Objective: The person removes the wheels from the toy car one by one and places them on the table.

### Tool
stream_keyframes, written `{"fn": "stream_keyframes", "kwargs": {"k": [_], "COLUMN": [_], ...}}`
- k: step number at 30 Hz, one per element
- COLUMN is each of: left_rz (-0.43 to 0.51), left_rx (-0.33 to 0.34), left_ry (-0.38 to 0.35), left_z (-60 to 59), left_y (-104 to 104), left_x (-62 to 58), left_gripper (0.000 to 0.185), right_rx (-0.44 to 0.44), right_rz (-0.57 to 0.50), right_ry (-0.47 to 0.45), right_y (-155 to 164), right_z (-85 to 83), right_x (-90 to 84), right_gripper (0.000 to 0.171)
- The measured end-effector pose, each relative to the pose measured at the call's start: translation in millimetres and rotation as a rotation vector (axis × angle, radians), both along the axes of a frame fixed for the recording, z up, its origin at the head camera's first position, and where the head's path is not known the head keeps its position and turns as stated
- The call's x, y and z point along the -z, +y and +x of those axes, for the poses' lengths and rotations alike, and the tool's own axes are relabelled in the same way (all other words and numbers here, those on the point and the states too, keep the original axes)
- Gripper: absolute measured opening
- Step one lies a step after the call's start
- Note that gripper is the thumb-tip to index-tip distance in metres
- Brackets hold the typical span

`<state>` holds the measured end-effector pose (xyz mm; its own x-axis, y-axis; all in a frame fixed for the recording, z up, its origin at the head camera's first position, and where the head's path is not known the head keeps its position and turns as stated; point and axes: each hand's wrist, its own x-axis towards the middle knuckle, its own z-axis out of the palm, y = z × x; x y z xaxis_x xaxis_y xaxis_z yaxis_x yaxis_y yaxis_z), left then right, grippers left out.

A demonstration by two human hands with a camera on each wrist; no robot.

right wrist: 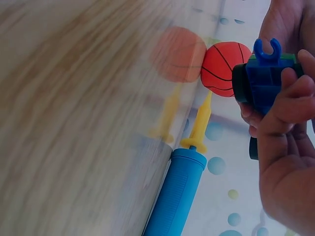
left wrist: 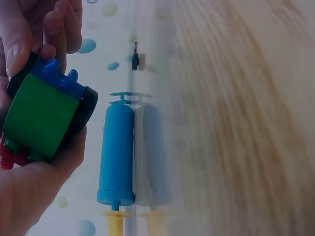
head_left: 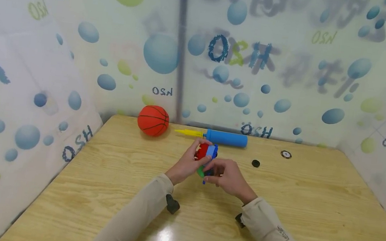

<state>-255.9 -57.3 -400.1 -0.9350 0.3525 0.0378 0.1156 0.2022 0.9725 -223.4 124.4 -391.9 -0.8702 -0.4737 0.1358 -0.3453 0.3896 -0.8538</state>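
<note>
A small toy car with a green body, blue base, red part and black wheels is held above the table between both hands. My left hand grips its red and blue end, the thumb lying along the side. At the near end, the fingers of my right hand pinch a black wheel of the car. In the right wrist view the blue underside faces the camera, with an open blue hook sticking out. The right fingers cover part of that underside.
A red basketball and a blue hand pump with a yellow nozzle lie along the back of the wooden table. Right of the hands are a small black disc and a black-rimmed disc with a pale centre. Patterned walls enclose the table.
</note>
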Motion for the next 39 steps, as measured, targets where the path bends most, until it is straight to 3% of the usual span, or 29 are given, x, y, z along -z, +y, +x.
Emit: {"fn": "stream_keyframes", "kwargs": {"k": [8, 16, 22, 29, 39], "left_rz": [-0.054, -0.028, 0.045, 0.046, 0.058], "left_rx": [-0.016, -0.041, -0.055, -0.055, -0.002], "left_ry": [0.018, 0.006, -0.051, -0.069, -0.042], "left_z": [4.6, 3.5, 2.2, 6.1, 9.0], "left_y": [3.4, 4.9, 4.3, 2.9, 3.6], "left_x": [-2.6, -8.2, -11.1, -9.7, -10.7], "left_gripper": [0.039, 0.041, 0.042, 0.043, 0.038], "right_rx": [-0.012, 0.030, 0.076, 0.068, -0.011], "right_rz": [-0.010, -0.037, -0.112, -0.162, -0.101], "right_ry": [-0.035, -0.057, -0.137, -0.248, -0.182], "right_y": [0.8, 1.7, -0.4, 0.7, 1.2], "right_z": [-0.1, 0.5, -1.7, 2.7, 6.0], "right_x": [0.4, -5.1, -5.5, -3.4, -3.0], "right_gripper": [0.015, 0.014, 0.017, 0.025, 0.019]}}
